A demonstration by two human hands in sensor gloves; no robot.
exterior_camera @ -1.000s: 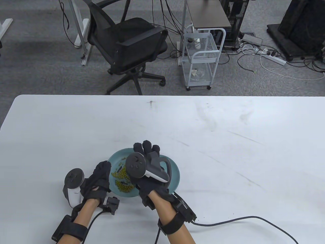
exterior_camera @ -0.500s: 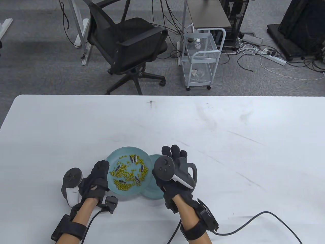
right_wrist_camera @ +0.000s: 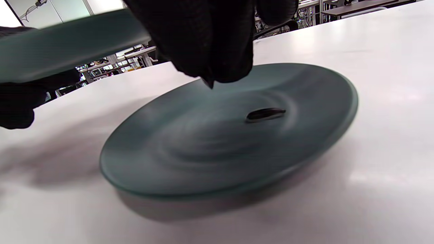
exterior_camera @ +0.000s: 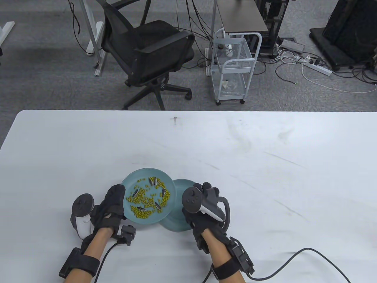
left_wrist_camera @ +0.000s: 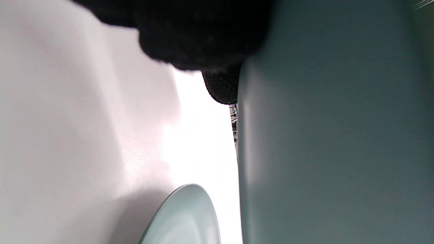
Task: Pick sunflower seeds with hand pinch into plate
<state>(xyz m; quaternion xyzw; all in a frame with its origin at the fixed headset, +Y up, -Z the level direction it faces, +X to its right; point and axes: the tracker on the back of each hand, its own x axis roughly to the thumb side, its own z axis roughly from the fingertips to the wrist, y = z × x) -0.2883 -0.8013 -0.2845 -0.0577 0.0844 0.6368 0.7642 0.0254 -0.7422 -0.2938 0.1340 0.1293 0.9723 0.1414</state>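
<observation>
My left hand (exterior_camera: 113, 203) grips the left rim of a teal plate (exterior_camera: 129, 180) and holds it tilted above the table. This plate carries many green beans (exterior_camera: 144, 212) and several striped sunflower seeds (exterior_camera: 153, 181). A second teal plate (exterior_camera: 185, 188) lies on the table, partly under the first. My right hand (exterior_camera: 206, 187) hovers over it with its fingertips (right_wrist_camera: 217, 64) pinched together; a seed tip (right_wrist_camera: 208, 83) pokes out below them. One sunflower seed (right_wrist_camera: 266, 114) lies in this lower plate (right_wrist_camera: 190, 152). The left wrist view shows the held plate's underside (left_wrist_camera: 332, 135).
The white table (exterior_camera: 235, 153) stretches wide to the right and back. Glove cables (exterior_camera: 288, 258) trail along the front edge. An office chair (exterior_camera: 147, 56) and a wire cart (exterior_camera: 232, 65) stand on the floor beyond the table.
My right hand has moved from above the bean plate to the right and down over the second plate. The bean plate, hidden under that hand before, now shows in full.
</observation>
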